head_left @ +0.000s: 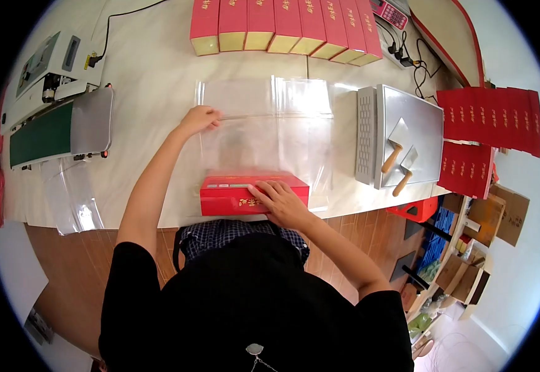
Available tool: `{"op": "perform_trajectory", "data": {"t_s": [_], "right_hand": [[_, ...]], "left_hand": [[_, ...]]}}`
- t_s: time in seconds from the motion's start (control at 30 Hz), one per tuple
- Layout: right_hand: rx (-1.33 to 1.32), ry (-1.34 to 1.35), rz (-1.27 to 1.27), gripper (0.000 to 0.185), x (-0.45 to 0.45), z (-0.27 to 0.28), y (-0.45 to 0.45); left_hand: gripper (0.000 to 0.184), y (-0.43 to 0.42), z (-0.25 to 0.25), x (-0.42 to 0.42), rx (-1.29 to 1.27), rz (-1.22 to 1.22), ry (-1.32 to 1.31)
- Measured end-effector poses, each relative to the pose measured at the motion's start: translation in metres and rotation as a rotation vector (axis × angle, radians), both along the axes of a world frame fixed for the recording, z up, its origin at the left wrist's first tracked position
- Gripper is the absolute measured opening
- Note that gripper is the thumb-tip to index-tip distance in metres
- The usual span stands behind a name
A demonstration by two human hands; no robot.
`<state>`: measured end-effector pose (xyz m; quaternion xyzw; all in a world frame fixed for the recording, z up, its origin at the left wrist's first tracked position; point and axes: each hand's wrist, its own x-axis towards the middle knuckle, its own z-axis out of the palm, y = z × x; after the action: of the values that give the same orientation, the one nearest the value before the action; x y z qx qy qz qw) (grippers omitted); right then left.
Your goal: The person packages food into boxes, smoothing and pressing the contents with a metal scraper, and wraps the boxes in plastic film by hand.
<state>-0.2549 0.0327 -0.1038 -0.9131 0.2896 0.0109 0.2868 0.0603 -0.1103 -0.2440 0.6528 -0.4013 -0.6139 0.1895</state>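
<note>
Red box point(232, 203) lies lengthwise left-to-right at the worktop's point(149, 74) near edge, right hand point(283, 204) spread on it, ungripping; left hand point(200, 119) curls farther off, at clear film's point(245, 146) left edge (pinching? can't tell).

The box point(223, 203) under my right grip point(280, 203) looks like smooth, glossy card; the film point(239, 146) at my left grip point(200, 120) is clear, shiny plastic. My bench point(152, 68) looks smooth with a soft sheen. The scrapers point(400, 131) pair metal blades with wooden handles point(391, 159) on a smooth metal plate point(422, 118). My sleeve point(130, 273) is matt cloth.
</note>
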Motion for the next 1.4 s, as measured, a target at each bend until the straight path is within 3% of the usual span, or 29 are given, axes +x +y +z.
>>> {"op": "perform_trajectory", "data": {"t_s": [0.1,0.23,0.3,0.4,0.53,0.7,0.9,1.23,1.4], "right_hand": [[0.017,-0.041,-0.038,0.089,0.000,-0.003,0.001],[-0.002,-0.065,-0.050,0.086,0.000,-0.005,0.002],[-0.008,-0.068,-0.045,0.086,0.000,-0.005,0.002],[-0.017,-0.078,-0.036,0.085,0.001,-0.005,0.000],[0.011,-0.085,-0.050,0.096,0.005,-0.005,-0.005],[-0.030,-0.113,-0.024,0.096,0.017,0.002,-0.024],[-0.119,-0.084,-0.027,0.096,0.027,-0.007,-0.047],[-0.141,-0.250,-0.122,0.077,0.020,-0.027,-0.047],[-0.467,-0.230,-0.143,0.069,0.014,-0.027,-0.032]], "left_hand": [[0.026,-0.012,0.013,-0.037,-0.140,-0.420,-0.027],[0.022,-0.008,0.013,-0.071,-0.197,-0.622,-0.070],[0.019,0.004,0.014,-0.079,-0.536,-0.705,-0.377],[0.018,0.020,0.020,-0.079,-0.756,-0.701,-0.467],[0.017,0.047,0.044,-0.074,-0.783,-0.662,-0.430],[0.023,0.067,0.098,-0.067,-0.886,-0.701,-0.572],[0.028,0.079,0.128,-0.064,-1.020,-0.608,-0.568],[0.033,0.100,0.125,-0.071,-1.141,-0.537,-0.585],[0.035,0.108,0.121,-0.070,-1.196,-0.514,-0.581]]}}
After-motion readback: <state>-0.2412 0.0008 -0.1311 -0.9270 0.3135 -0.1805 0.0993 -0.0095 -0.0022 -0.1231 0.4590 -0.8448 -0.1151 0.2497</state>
